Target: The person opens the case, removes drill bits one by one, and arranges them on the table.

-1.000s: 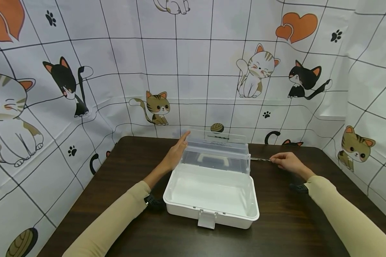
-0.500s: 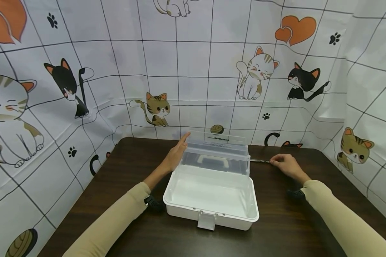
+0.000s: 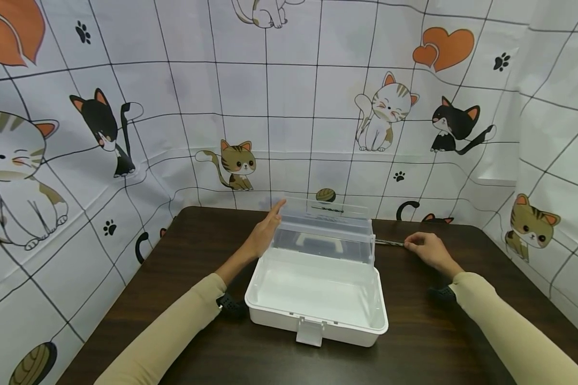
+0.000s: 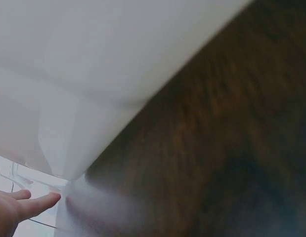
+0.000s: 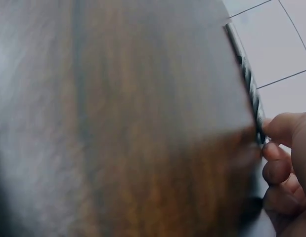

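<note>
A white plastic box (image 3: 318, 289) stands with its clear lid (image 3: 320, 227) raised at the back and its front latch (image 3: 310, 330) hanging down. My left hand (image 3: 262, 232) touches the lid's left side with fingers extended; in the left wrist view those fingers (image 4: 41, 203) are straight. To the right of the lid, my right hand (image 3: 428, 247) pinches one end of a twist drill bit (image 3: 390, 243) between thumb and fingertips. In the right wrist view, the spiral flutes of the bit (image 5: 248, 76) show clearly. Whether it touches the table cannot be told.
The dark wooden table (image 3: 438, 331) carries the box. A second, thinner drill bit (image 3: 327, 209) appears at the lid's top part; whether it lies in or behind it is unclear. A white sheet (image 3: 289, 91) with printed cats hangs behind and at the sides.
The whole head view has shifted slightly downward in the picture. My right wrist has swung a little to the left while the fingertips keep their pinch; the left hand holds its place.
</note>
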Motion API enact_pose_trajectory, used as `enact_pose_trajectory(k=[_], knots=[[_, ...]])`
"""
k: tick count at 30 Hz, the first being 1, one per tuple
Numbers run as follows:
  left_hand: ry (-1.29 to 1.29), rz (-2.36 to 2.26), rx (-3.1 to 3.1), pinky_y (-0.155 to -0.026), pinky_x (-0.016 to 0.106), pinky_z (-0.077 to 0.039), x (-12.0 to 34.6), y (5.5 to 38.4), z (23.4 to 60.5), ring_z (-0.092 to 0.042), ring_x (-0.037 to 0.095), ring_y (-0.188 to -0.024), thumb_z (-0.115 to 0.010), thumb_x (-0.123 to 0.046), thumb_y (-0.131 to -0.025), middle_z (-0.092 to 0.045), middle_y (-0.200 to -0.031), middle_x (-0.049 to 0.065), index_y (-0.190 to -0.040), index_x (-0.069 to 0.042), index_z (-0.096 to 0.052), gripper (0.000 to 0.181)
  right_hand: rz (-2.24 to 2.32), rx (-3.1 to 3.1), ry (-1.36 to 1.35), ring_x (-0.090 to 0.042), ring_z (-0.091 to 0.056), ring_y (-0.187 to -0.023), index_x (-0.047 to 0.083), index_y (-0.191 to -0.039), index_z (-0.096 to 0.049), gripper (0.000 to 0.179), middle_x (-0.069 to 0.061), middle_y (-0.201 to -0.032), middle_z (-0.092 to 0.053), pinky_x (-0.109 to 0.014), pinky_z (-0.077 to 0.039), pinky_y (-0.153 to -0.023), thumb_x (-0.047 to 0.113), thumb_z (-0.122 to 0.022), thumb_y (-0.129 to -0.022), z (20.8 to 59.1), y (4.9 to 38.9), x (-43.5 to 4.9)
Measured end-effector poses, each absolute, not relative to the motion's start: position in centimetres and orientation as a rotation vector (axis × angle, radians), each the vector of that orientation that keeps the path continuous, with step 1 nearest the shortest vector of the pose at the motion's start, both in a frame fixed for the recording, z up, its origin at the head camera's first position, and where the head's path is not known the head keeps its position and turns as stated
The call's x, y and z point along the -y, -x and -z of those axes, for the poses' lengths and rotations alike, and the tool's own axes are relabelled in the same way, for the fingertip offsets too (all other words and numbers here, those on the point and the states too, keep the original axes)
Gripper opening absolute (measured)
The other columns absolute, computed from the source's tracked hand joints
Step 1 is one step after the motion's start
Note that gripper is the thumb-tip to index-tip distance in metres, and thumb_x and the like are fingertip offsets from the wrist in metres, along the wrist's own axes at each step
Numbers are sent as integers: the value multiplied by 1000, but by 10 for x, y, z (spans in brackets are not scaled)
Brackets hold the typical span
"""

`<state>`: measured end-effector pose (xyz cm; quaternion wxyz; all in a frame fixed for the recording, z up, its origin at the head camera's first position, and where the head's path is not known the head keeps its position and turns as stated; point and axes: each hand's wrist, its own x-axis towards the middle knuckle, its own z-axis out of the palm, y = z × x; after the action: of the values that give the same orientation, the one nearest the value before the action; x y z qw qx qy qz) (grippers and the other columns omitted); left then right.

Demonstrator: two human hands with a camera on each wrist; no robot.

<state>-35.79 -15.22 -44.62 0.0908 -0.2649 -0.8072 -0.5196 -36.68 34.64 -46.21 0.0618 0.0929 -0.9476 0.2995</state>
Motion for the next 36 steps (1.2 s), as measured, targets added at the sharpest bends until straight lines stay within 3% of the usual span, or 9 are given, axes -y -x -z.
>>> enact_pose_trajectory(k=[7, 10, 15, 20, 28, 32, 36], knots=[[814, 1545, 2407, -109, 64, -30, 151, 360, 444, -38, 34, -142, -25, -40, -112, -25, -165, 3, -163, -40, -20, 51, -874, 2905, -300, -51, -53, -116, -4, -120, -68, 39, -30, -126, -60, -64, -44, -91, 31, -61, -104, 443, 370, -337], [810, 1540, 2412, -109, 64, -31, 151, 362, 443, -38, 33, -142, -24, -41, -112, -30, -163, 10, -163, -41, -19, 51, -865, 2905, -341, -52, -53, -118, -5, -123, -67, 43, -31, -128, -60, -65, -44, -92, 33, -59, -105, 429, 374, -328], [824, 1532, 2408, -108, 65, -31, 152, 363, 440, -37, 37, -142, -24, -41, -111, -34, -159, 23, -164, -38, -19, 53, -887, 2871, -367, -48, -54, -116, -4, -127, -64, 47, -29, -129, -58, -62, -45, -92, 37, -56, -106, 398, 379, -305], [843, 1536, 2384, -107, 67, -31, 151, 363, 437, -36, 42, -142, -24, -39, -112, -33, -157, 29, -165, -34, -18, 53, -921, 2802, -446, -39, -56, -109, 0, -126, -66, 45, -22, -123, -61, -57, -46, -87, 39, -59, -104, 363, 380, -272], [803, 1524, 2412, -108, 64, -32, 151, 360, 446, -40, 38, -141, -25, -39, -112, -30, -163, 15, -163, -38, -19, 51, -971, 2773, -608, -35, -57, -115, 7, -123, -70, 38, -14, -123, -64, -54, -47, -94, 38, -64, -102, 337, 379, -219], [792, 1512, 2414, -107, 65, -33, 148, 358, 445, -41, 38, -140, -25, -39, -112, -33, -160, 18, -163, -37, -21, 51, -953, 2826, -757, -31, -60, -113, 9, -122, -72, 29, -8, -119, -68, -52, -48, -95, 29, -67, -101, 331, 380, -201], [769, 1498, 2414, -109, 61, -33, 149, 357, 443, -41, 35, -140, -24, -43, -111, -33, -161, 13, -163, -37, -22, 52, -870, 2868, -929, -30, -63, -108, 8, -118, -75, 22, -5, -114, -71, -48, -51, -89, 19, -69, -100, 328, 385, -187]])
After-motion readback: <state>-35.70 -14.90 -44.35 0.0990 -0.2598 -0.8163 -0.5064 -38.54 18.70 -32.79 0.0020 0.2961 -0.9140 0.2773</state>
